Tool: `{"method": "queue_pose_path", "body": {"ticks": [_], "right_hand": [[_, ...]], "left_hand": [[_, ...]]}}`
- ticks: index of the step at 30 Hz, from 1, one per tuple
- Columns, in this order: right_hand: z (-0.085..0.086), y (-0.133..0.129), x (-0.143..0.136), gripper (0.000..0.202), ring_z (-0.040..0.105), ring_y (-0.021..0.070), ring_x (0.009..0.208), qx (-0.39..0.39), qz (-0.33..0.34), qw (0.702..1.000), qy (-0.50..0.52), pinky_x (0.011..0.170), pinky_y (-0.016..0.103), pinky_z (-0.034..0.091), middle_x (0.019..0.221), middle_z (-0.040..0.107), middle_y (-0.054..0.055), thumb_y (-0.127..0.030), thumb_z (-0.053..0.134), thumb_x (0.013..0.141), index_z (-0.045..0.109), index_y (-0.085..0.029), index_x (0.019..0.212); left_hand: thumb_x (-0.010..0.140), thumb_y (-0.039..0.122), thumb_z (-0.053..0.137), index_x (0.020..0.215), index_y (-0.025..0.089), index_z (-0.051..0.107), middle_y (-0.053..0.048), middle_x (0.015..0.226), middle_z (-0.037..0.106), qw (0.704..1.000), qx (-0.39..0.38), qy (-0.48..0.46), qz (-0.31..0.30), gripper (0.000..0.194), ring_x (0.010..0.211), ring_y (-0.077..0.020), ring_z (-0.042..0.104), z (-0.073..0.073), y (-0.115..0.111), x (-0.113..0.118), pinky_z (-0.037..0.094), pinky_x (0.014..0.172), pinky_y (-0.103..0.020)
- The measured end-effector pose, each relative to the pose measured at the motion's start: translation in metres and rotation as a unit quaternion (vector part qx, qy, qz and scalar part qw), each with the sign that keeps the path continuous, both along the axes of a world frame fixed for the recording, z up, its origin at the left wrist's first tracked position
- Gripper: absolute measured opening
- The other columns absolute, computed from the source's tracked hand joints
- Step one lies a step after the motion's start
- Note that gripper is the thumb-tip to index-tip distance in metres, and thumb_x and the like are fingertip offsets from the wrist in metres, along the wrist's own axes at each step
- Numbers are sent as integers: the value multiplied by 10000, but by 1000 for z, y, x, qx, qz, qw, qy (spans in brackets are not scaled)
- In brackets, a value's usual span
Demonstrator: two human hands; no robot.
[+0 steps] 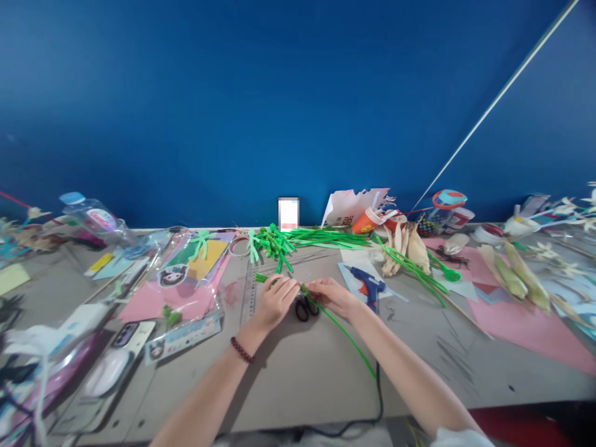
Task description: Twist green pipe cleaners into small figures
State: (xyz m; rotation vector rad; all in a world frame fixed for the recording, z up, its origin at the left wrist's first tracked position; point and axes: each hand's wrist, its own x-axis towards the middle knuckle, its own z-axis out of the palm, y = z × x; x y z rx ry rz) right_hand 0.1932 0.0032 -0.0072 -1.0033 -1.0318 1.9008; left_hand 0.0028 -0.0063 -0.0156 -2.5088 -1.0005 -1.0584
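Note:
My left hand is closed around a small bunch of green pipe cleaners, whose ends stick out to its left. Beside it, my right hand pinches at the same green stems, close to my left fingertips. One long green pipe cleaner trails from between the hands toward the lower right, under my right forearm. Black-handled scissors lie on the table just below the hands, partly covered. Behind the hands rests a pile of green pipe cleaners, with curled, bushy green pieces at its left end.
A blue glue gun lies right of my right hand, near dried corn husks and an orange paper cup. On the left are a clear ruler, plastic-wrapped coloured paper, a phone and a bottle. A blue wall stands behind.

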Motion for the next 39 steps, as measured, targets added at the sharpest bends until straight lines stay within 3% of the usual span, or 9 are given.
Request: {"method": "queue_pose_path", "body": {"ticks": [7,13,20,23,26,31,34,37,39], "right_hand": [[-5,0,-1,239,486,81,577,10,2,999,31,611,231,345,627,623,-3,-322,802,593,702,-125,685],[-2,-4,-7,257,504,93,603,16,-9,998,62,626,232,352,641,623,-3,-344,812,575,680,-138,655],[-5,-3,-8,317,381,72,526,28,-39,995,85,538,223,304,543,480,-40,-417,775,626,621,-139,616],[-5,-2,-9,344,384,69,527,24,-58,992,105,536,218,315,547,454,-40,-436,737,668,581,-145,569],[-3,-3,-10,267,417,69,530,34,-60,995,73,534,218,331,614,532,-28,-382,774,620,639,-158,671],[-4,-1,-12,293,470,85,550,115,-108,987,-4,543,227,358,652,597,-19,-390,785,576,646,-174,718],[-9,2,-12,306,483,94,563,163,-126,978,-41,550,232,380,633,588,-18,-425,765,592,632,-173,704],[-12,4,-11,298,468,80,523,170,-118,977,-48,523,223,381,621,570,-26,-445,721,651,630,-177,745],[-13,4,-11,295,471,74,507,167,-112,978,-48,507,218,388,633,572,-22,-443,705,667,630,-173,758]], "left_hand": [[880,124,454,1033,194,633,-70,921,703,1000,-2,-18,-24,246,868,-177,641,-5,2,-3,450,858,-348],[874,122,450,902,179,639,-69,872,695,999,0,-46,-13,199,827,-176,632,-2,-1,4,468,792,-340],[877,177,458,825,182,633,-71,818,672,984,-90,-152,6,182,800,-175,605,-2,-5,13,463,741,-316],[873,221,481,819,179,629,-66,795,658,953,-177,-244,1,163,777,-168,595,1,-8,18,474,735,-304],[860,282,504,798,180,631,-61,792,656,911,-269,-311,-7,174,772,-169,601,4,-8,20,482,716,-293],[807,348,572,766,162,651,-61,781,667,854,-366,-370,-13,207,763,-178,601,2,-5,20,477,694,-281],[772,389,608,788,153,681,-72,808,684,803,-428,-413,-37,248,772,-187,613,-2,-4,22,481,693,-280],[712,429,659,838,145,705,-84,804,698,743,-492,-451,-51,314,697,-181,618,-2,-3,24,487,640,-286],[678,440,688,826,133,707,-85,757,692,720,-516,-460,-52,341,632,-169,604,-1,-1,24,479,592,-282]]}}
